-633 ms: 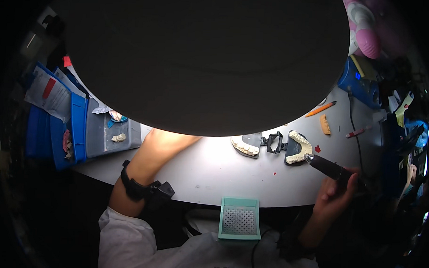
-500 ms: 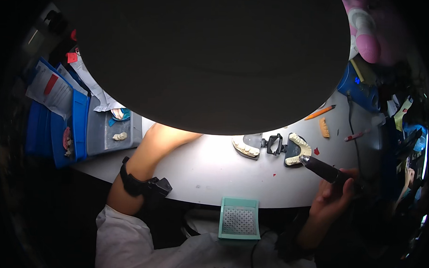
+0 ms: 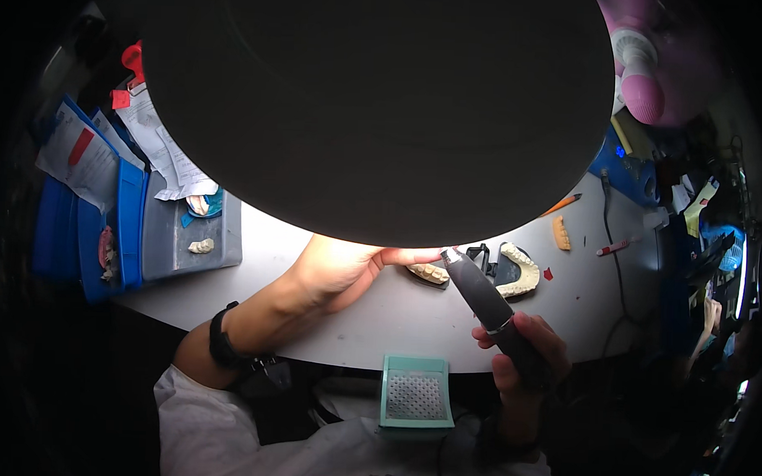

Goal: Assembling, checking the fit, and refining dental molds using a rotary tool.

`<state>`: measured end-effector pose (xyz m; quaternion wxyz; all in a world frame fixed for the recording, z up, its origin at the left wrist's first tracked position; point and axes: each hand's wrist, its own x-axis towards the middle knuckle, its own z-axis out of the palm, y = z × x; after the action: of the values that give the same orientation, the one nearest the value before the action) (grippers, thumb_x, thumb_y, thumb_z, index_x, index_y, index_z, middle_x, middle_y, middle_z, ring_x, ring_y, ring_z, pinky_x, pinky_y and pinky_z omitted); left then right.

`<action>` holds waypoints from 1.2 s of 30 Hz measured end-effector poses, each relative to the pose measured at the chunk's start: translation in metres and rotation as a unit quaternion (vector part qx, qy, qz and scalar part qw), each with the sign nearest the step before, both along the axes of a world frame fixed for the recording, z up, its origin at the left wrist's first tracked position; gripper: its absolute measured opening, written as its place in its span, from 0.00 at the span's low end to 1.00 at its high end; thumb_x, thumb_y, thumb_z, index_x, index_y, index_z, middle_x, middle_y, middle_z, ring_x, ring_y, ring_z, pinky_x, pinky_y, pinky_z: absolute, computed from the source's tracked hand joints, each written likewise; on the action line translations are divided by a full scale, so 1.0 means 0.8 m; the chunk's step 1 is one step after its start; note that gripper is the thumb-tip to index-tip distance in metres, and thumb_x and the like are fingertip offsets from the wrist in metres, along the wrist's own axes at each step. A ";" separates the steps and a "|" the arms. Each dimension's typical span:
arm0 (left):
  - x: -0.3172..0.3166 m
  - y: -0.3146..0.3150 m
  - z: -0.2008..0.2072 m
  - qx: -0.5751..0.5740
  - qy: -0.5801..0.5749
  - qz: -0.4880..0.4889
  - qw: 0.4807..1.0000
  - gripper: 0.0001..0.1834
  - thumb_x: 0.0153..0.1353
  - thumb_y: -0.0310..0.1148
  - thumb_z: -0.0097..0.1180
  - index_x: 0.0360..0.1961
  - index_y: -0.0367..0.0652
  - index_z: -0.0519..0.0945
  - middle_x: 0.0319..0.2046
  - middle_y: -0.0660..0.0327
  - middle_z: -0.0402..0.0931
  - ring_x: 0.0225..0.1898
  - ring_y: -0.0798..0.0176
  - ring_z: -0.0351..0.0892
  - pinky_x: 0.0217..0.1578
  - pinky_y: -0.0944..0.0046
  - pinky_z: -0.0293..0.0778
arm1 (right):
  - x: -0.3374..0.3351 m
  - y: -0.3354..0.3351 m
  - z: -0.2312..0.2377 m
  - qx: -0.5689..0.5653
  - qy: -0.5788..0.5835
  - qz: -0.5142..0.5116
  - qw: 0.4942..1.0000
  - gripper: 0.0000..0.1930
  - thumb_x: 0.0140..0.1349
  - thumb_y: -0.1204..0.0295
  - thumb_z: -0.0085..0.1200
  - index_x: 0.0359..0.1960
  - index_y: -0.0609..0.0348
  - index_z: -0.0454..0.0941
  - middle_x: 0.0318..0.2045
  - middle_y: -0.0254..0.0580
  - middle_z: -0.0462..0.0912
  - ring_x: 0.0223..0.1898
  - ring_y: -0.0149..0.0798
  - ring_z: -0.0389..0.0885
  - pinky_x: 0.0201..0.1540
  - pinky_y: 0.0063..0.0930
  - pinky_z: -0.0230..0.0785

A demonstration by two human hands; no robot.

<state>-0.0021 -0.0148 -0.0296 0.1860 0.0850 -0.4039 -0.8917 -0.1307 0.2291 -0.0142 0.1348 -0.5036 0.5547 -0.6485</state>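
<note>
My right hand (image 3: 535, 348) is wrapped round a dark handpiece (image 3: 480, 296) with a metal nose, tilted up and to the left. That nose meets the fingertips of my left hand (image 3: 333, 274). The left fingers are bent together with one stretched to the right; the lamp's dark disc hides part of them and whatever they hold. Just beyond lies an open black hinged articulator (image 3: 483, 257). It bears a cream tooth cast (image 3: 427, 274) on its left, partly hidden, and a horseshoe-shaped cast (image 3: 527, 281) on its right.
A large dark disc (image 3: 377, 112) covers the upper middle. Blue bins (image 3: 129, 229) and a grey tray (image 3: 171, 252) stand left. At the right lie an orange pencil (image 3: 563, 205), a tan tooth piece (image 3: 562, 232) and a cord (image 3: 620, 255). A green perforated tray (image 3: 416, 361) sits at the near edge.
My left hand has come out from behind the disc, nearer and to the right. My right hand has swung the handpiece left, from the right cast to the left fingertips.
</note>
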 end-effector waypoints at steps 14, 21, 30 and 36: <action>-0.010 0.011 0.015 0.053 -0.035 -0.013 0.998 0.15 0.71 0.22 0.55 0.57 0.30 0.77 0.55 0.47 0.79 0.56 0.51 0.83 0.60 0.52 0.82 | 0.011 -0.016 -0.008 0.038 -0.093 -0.051 0.994 0.27 0.68 0.68 0.64 0.66 0.65 0.72 0.38 0.58 0.87 0.37 0.45 0.90 0.43 0.35 0.83; -0.013 0.025 0.052 -0.086 -0.060 -0.121 0.987 0.24 0.67 0.31 0.64 0.61 0.30 0.77 0.59 0.46 0.80 0.61 0.52 0.79 0.62 0.53 0.75 | 0.015 -0.032 0.018 0.037 -0.396 0.038 0.917 0.31 0.71 0.59 0.62 0.68 0.67 0.70 0.37 0.57 0.86 0.33 0.42 0.88 0.33 0.29 0.80; -0.007 0.008 0.054 -0.185 -0.170 -0.130 0.959 0.34 0.61 0.33 0.72 0.65 0.31 0.73 0.57 0.49 0.81 0.59 0.55 0.80 0.65 0.54 0.71 | -0.003 -0.033 0.014 0.028 0.026 -0.077 0.996 0.24 0.63 0.66 0.69 0.56 0.69 0.80 0.32 0.40 0.84 0.28 0.32 0.83 0.31 0.26 0.76; -0.001 0.000 0.047 -0.608 -0.251 -0.052 0.752 0.30 0.54 0.34 0.76 0.59 0.48 0.79 0.57 0.58 0.80 0.56 0.59 0.81 0.60 0.60 0.73 | -0.094 0.048 0.006 -0.111 -0.346 -0.208 0.908 0.33 0.69 0.40 0.55 0.46 0.65 0.80 0.20 0.27 0.69 0.16 0.21 0.58 0.25 0.14 0.50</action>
<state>-0.0025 -0.0147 0.0082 0.0434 0.1534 -0.8966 -0.4132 -0.2057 0.2676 -0.0098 0.1232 -0.1324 0.4902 -0.8526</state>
